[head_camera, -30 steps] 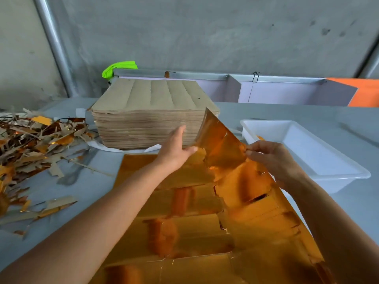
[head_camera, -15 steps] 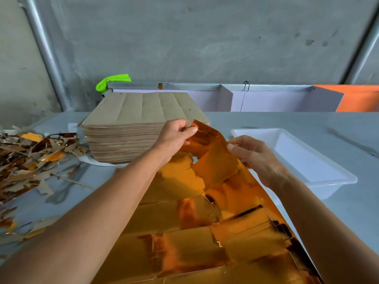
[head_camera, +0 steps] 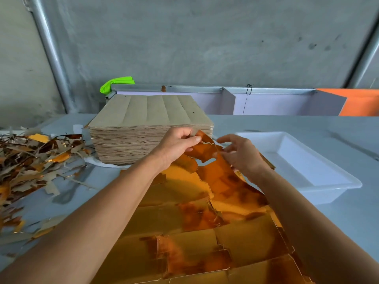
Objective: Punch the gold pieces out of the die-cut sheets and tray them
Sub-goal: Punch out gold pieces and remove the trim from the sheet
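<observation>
Two hands: both on the far end of the gold die-cut sheet (head_camera: pixel 196 232), which lies on the table in front of the brown sheet stack (head_camera: pixel 151 128).
Sheet: foil face up, long axis running from the viewer toward the stack; far end lifted and curled, partly torn along the die cuts.
Left hand (head_camera: pixel 176 146): fingers curled, thumb and forefinger pinching the raised top corner of the sheet just in front of the stack.
Right hand (head_camera: pixel 240 152): fingers loosely spread, tips touching a half-freed gold piece (head_camera: pixel 207 149) just right of the left hand's pinch; whether it has a firm hold, cannot tell.
Key relation: the piece sits between the two hands, nearer the right one; a torn gap shows just below it.
Tray (head_camera: pixel 348 182): white plastic, right of the stack and just beyond the right hand; its visible inside shows no pieces.
Scrap heap (head_camera: pixel 34 160): offcuts, left of the stack.
Judgement: piece not yet free; the right hand looks best placed to carry it to the tray.
</observation>
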Tool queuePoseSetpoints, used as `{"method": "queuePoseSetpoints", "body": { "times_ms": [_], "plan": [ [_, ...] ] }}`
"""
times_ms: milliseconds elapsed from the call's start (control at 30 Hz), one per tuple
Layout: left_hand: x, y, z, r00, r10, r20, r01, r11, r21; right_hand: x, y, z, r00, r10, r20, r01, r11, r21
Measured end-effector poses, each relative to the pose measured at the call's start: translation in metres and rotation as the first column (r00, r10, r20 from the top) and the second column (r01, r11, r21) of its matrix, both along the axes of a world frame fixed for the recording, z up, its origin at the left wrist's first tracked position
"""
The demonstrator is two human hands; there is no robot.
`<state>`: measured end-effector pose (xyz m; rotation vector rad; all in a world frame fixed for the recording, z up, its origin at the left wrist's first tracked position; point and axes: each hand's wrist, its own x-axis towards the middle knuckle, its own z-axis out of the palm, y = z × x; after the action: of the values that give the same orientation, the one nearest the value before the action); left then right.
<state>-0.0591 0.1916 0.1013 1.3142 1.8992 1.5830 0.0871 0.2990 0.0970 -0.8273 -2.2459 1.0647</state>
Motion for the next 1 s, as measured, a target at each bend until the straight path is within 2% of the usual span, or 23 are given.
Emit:
{"method": "queuePoseSetpoints", "body": {
  "times_ms": [67,100,200,267,367,467,567,633,700,733,867,1000],
  "plan": [
    [0.002,-0.002,0.001,0.999,-0.024,-0.042,0.023,0.999,-0.033,-0.005,-0.003,-0.001,1.0,-0.019,-0.012,0.021,0.965,0.262],
    [0.003,-0.002,0.001,0.997,-0.033,-0.073,0.03,0.999,-0.04,-0.007,-0.005,-0.001,0.998,0.016,-0.061,0.004,0.953,0.304],
    [0.006,-0.003,0.0,0.995,-0.04,-0.095,0.041,0.999,0.008,-0.012,-0.009,-0.006,0.988,0.078,-0.131,-0.04,0.96,0.277],
    [0.006,-0.004,-0.002,0.996,-0.021,-0.09,0.027,0.998,0.065,-0.013,-0.008,-0.01,0.99,0.068,-0.123,-0.035,0.968,0.248],
    [0.007,-0.006,-0.004,0.997,-0.006,-0.079,0.015,0.994,0.109,-0.014,-0.007,-0.011,0.995,0.057,-0.082,-0.031,0.958,0.285],
    [0.009,-0.007,-0.005,0.988,-0.034,-0.15,0.048,0.994,0.095,-0.015,-0.008,-0.009,0.991,0.118,-0.058,-0.095,0.946,0.311],
    [0.008,-0.01,-0.005,0.995,0.004,-0.098,0.014,0.983,0.181,-0.015,-0.002,-0.01,0.998,0.053,-0.034,-0.044,0.97,0.238],
    [0.006,-0.011,-0.005,0.997,0.033,-0.075,-0.017,0.979,0.201,-0.015,0.003,-0.011,0.997,-0.048,-0.053,0.051,0.998,0.045],
    [0.004,-0.013,-0.007,0.994,0.031,-0.103,-0.013,0.985,0.175,-0.015,0.007,-0.01,0.984,-0.162,-0.074,0.148,0.975,-0.168],
    [0.003,-0.014,-0.009,0.993,0.029,-0.119,-0.009,0.987,0.162,-0.014,0.008,-0.009,0.974,-0.215,-0.066,0.197,0.957,-0.215],
    [-0.002,-0.016,-0.015,0.986,0.083,-0.143,-0.062,0.988,0.14,-0.01,0.02,-0.014,0.924,-0.375,-0.08,0.353,0.913,-0.205],
    [-0.003,-0.02,-0.019,0.97,0.128,-0.206,-0.112,0.99,0.086,-0.008,0.026,-0.023,0.892,-0.44,-0.098,0.419,0.89,-0.18]
  ]
}}
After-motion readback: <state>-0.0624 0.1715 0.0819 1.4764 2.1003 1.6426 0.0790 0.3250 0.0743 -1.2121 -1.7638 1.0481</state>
